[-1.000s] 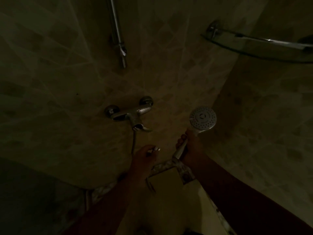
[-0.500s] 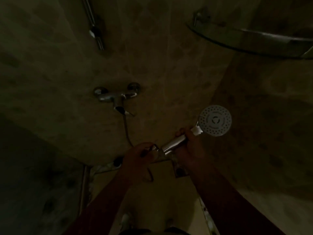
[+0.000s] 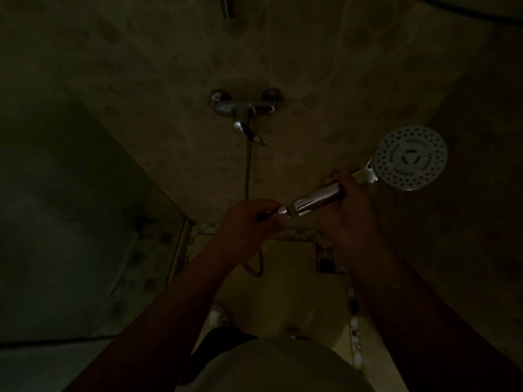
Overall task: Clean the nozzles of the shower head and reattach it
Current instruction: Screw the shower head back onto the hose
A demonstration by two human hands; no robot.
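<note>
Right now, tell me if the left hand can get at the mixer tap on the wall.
Probably not freely: the left hand is pinching the hose end against the shower head handle. The way up to the mixer tap looks open.

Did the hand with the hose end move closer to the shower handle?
Yes. The left hand brought the hose end rightward to the shower head handle's base, below the tap.

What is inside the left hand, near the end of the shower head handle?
The left hand grips the hose end at the shower head handle's base. Its fingers cover the connector, so the joint is hidden.
</note>
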